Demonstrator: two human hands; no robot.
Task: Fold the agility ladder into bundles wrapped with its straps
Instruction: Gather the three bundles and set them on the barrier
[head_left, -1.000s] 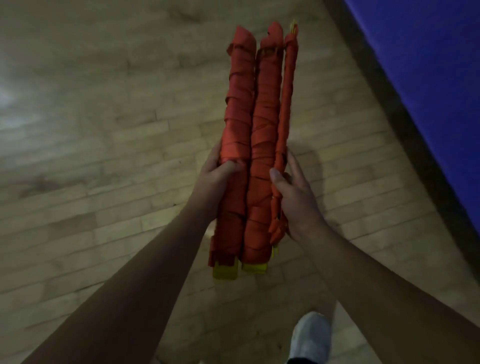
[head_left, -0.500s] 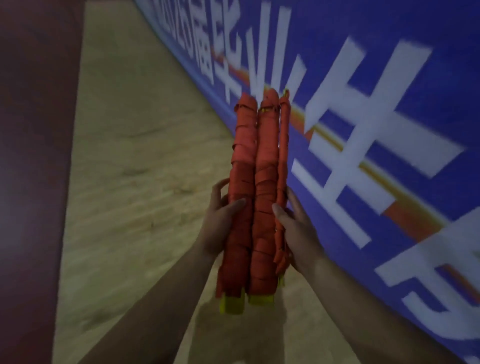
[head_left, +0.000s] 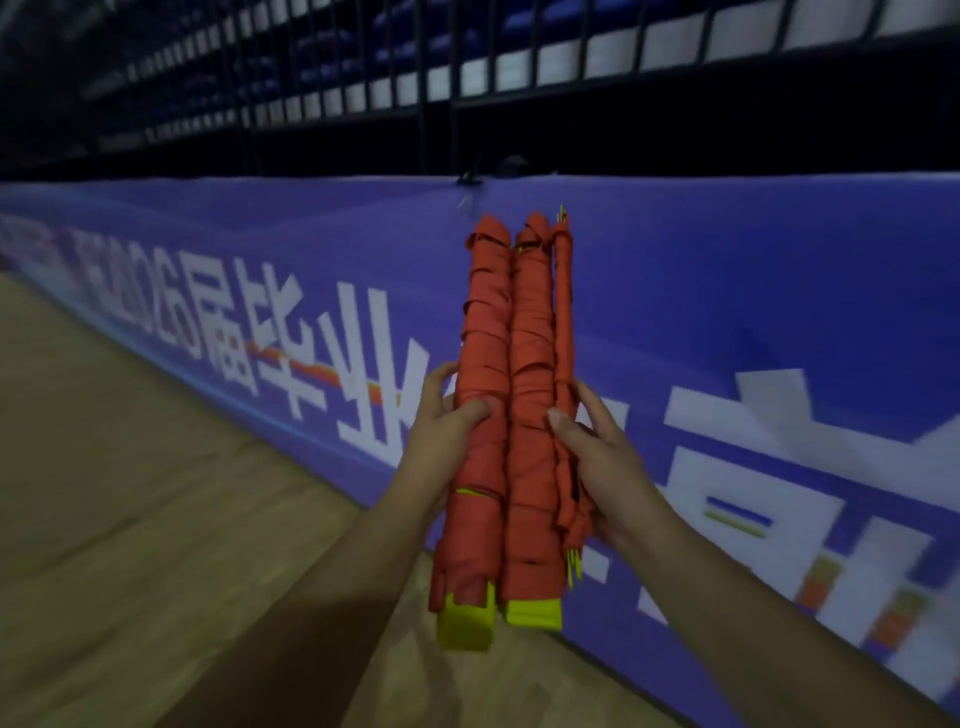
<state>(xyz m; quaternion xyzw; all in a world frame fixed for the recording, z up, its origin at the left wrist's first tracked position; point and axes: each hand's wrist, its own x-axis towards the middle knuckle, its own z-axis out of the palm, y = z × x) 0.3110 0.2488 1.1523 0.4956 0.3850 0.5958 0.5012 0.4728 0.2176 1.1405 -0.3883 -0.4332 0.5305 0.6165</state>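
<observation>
The view has swung from wooden floor up to a blue printed banner (head_left: 727, 291); both hands' grip, left hand (head_left: 441, 431) and right hand (head_left: 597, 457), still clasps the red strap-wrapped ladder bundles (head_left: 511, 415), seemingly finished, at chest height.

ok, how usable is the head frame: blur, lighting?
Head view: dim overall; banner lettering smeared by motion at right; stands above nearly black; wrapped bundles and both hands, left hand, right hand, reasonably sharp; edges bowed by wide-angle lens.
</observation>
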